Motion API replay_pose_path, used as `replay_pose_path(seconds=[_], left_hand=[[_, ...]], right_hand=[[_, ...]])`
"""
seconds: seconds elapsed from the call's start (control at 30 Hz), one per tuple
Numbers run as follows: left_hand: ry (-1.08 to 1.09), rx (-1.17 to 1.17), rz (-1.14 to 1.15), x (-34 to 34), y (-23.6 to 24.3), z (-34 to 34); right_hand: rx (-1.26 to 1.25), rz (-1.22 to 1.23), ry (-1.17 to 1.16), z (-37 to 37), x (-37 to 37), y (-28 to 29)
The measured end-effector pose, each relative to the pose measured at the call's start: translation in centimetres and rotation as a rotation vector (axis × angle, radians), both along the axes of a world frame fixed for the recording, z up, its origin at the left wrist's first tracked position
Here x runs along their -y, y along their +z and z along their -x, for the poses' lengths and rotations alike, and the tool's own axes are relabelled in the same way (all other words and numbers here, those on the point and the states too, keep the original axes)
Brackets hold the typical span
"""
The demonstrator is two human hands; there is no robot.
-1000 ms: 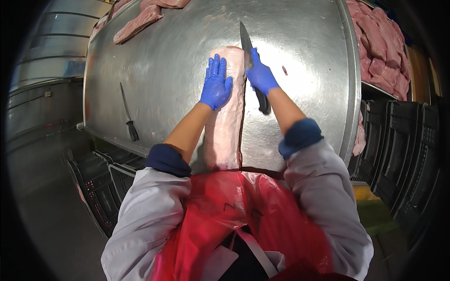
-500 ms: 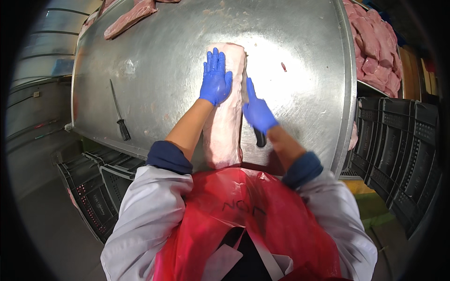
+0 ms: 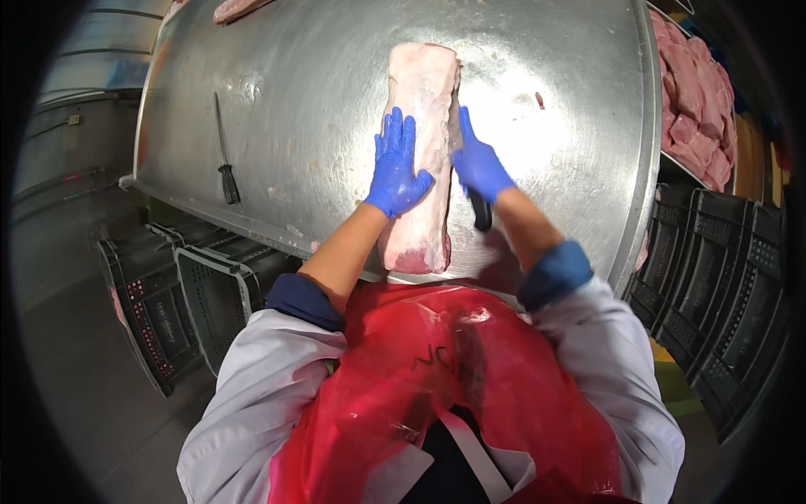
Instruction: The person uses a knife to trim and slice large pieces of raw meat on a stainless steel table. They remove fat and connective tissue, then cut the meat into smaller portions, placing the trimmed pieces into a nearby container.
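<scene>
A long, pale slab of pork loin (image 3: 424,84) lies lengthwise in front of me on the steel table, its near end showing darker red meat. My left hand (image 3: 397,172), in a blue glove, rests flat on the left part of the loin with fingers stretched out. Along the loin's right edge, my gloved right hand (image 3: 481,164) is closed round a knife (image 3: 480,212). Its black handle end shows below the palm, and the index finger points forward along the tool. The blade is mostly hidden beside the meat.
A sharpening steel (image 3: 227,172) with a black handle lies on the left of the metal table (image 3: 311,126). Another meat strip (image 3: 239,8) is at the far left. Pink cuts (image 3: 693,101) are heaped at the far right. Black crates stand right (image 3: 709,269) and lower left (image 3: 214,290).
My left hand has slid nearer along the loin, toward its middle. My right hand stays by the right edge with the knife. The whole view has shifted slightly.
</scene>
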State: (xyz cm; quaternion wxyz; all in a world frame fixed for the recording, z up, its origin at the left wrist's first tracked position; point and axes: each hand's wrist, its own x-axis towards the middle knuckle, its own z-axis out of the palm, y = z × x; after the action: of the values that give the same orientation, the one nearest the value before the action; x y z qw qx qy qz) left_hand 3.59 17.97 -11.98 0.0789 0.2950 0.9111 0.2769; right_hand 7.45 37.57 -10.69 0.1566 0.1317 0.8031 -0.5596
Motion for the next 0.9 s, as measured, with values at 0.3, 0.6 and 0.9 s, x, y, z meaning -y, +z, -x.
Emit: replay_pose_path(seconds=[0.3,0.6,0.9], left_hand=[[0.002,-0.112,0.009,-1.3,-2.0,6.3],[0.005,-0.195,0.042,-1.8,-3.8,8.5],[0.029,-0.101,0.206,-1.9,-3.3,8.0]], right_hand=[[0.145,-0.055,0.045,3.0,-0.1,1.9],[0.150,0.103,-0.149,-1.4,3.5,1.5],[0.134,0.079,0.053,-21.4,12.2,5.7]])
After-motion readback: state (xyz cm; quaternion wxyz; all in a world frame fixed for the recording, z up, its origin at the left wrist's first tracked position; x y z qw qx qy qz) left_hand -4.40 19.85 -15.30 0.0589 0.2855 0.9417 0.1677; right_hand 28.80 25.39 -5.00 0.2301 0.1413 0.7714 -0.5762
